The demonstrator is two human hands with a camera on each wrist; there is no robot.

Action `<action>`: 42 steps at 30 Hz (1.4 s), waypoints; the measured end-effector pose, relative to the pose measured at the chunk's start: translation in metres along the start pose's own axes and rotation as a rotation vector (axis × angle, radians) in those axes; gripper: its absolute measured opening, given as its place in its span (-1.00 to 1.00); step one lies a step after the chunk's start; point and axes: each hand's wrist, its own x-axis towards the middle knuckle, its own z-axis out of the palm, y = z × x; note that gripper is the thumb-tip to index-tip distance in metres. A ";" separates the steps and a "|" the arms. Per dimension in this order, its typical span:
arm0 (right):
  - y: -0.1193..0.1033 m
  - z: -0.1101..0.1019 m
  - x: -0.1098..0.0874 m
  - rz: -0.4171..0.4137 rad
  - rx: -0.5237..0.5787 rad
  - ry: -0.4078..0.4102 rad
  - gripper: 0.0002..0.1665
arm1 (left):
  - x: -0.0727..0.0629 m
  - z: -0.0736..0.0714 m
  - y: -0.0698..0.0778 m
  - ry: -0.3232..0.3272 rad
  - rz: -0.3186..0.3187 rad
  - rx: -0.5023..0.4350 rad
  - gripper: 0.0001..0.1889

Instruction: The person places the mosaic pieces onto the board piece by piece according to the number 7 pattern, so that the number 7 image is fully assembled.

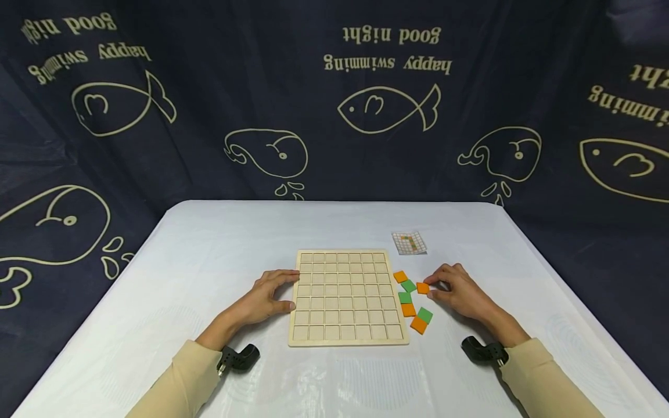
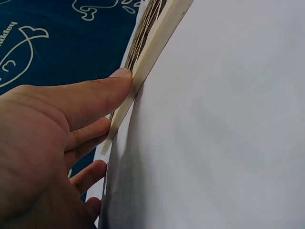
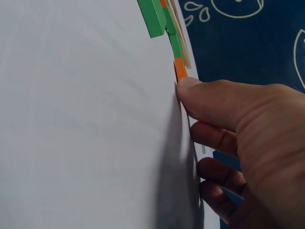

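Note:
A pale wooden grid board (image 1: 346, 342) lies flat on the white table, its square cells bare. At its left edge rests my left hand (image 1: 266, 297), thumb and fingertips spread along the side; the left wrist view shows the thumb (image 2: 102, 98) against the board's rim (image 2: 157, 43). On the other side, my right hand (image 1: 460, 293) pinches an orange square tile (image 1: 423, 288) between thumb and forefinger, low over the table. The right wrist view has the thumb (image 3: 209, 98) on that tile (image 3: 180, 69). Green tiles (image 1: 405, 297) and orange tiles (image 1: 418, 325) lie between this hand and the board.
A small creased paper card (image 1: 410, 243) printed with a coloured grid pattern lies beyond the board's far right corner. Behind the white table (image 1: 235, 232) hangs a dark curtain (image 1: 324, 168) with fish and whale drawings. Both wrists wear black camera mounts (image 1: 243, 357).

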 end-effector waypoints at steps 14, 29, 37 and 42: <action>-0.006 -0.003 0.001 -0.009 -0.022 0.035 -0.74 | 0.001 0.001 -0.001 0.037 0.034 0.069 -0.34; -0.044 -0.005 0.005 -0.087 0.005 0.081 -0.72 | 0.003 0.001 -0.003 0.005 -0.003 0.022 -0.33; -0.060 0.002 0.012 -0.132 0.015 0.079 -0.72 | 0.002 0.002 -0.003 0.001 -0.024 0.006 -0.33; -0.070 0.005 0.017 -0.144 0.028 0.073 -0.73 | 0.002 0.002 -0.003 0.004 -0.023 0.002 -0.33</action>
